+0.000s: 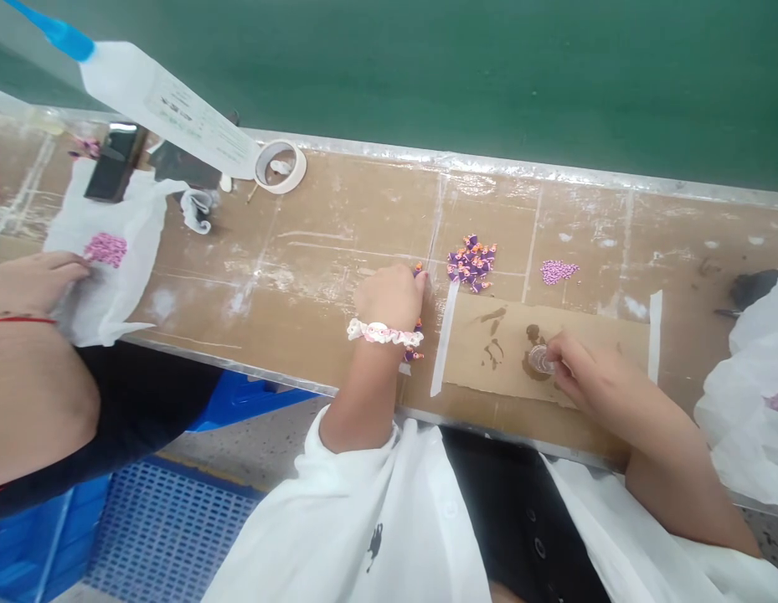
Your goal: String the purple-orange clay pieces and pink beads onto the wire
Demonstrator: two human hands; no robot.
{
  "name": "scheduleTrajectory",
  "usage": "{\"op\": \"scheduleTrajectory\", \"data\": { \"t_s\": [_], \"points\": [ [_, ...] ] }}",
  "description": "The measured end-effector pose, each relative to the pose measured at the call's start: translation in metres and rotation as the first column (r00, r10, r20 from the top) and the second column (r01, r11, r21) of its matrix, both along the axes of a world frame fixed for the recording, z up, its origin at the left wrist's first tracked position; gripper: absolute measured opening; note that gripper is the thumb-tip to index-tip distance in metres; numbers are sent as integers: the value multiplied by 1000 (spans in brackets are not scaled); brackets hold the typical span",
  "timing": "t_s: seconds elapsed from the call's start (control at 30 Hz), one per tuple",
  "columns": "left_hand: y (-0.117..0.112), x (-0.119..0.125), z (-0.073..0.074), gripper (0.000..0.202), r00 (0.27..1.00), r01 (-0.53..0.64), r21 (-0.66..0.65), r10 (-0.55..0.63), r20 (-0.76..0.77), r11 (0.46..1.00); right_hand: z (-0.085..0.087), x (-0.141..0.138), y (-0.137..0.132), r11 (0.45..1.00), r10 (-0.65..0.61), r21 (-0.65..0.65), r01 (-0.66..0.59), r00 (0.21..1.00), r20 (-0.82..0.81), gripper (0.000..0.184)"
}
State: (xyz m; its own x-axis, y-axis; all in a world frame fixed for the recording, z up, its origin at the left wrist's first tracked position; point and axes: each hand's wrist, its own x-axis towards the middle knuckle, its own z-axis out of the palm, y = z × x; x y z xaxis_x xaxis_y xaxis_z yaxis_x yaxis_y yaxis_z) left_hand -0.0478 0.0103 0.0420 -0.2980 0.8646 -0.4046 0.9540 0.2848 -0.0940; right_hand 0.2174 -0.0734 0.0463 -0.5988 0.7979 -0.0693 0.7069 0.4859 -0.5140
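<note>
The right hand pinches a small clear round cap, glassy and ringed, on stained cardboard at the surface's near edge. The left hand lies curled over purple-and-orange pieces; whether it grips them cannot be told.

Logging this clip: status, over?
Left hand on purple pieces, grip unclear. Right hand pinches clear disc on cardboard. Co-worker's hand far left, apart.

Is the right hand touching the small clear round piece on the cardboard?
Touching. The head view shows the right hand with fingertips closed on the clear round piece, which sits on the cardboard.
</note>
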Motion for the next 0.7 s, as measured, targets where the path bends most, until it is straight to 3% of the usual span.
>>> {"op": "scheduleTrajectory", "data": {
  "t_s": [0.1, 0.3, 0.4, 0.53, 0.7],
  "points": [
    [2, 0, -1, 41, 1000, -5, 43, 6, -8, 999, 4, 1, 2, 1000, -2, -7, 2, 1000, -4, 14],
    [8, 0, -2, 31, 998, 59, -5, -59, 10, 998, 9, 3, 5, 996, -52, 67, 56, 997, -57, 15],
    [5, 5, 0, 33, 996, 86, -28, -87, -8, 996, 6, 3, 4, 1000, -3, 23, 4, 998, -58, 15],
    [4, 11, 2, 41, 992, 126, -28, -126, -1, 992, 5, 3, 5, 996, -72, 40, 76, 993, -92, 15],
    [13, -7, 7, 30, 971, 204, 32, -207, 116, 978, 6, 1, 6, 992, -83, 79, 98, 981, -176, 15]
  ]
}}
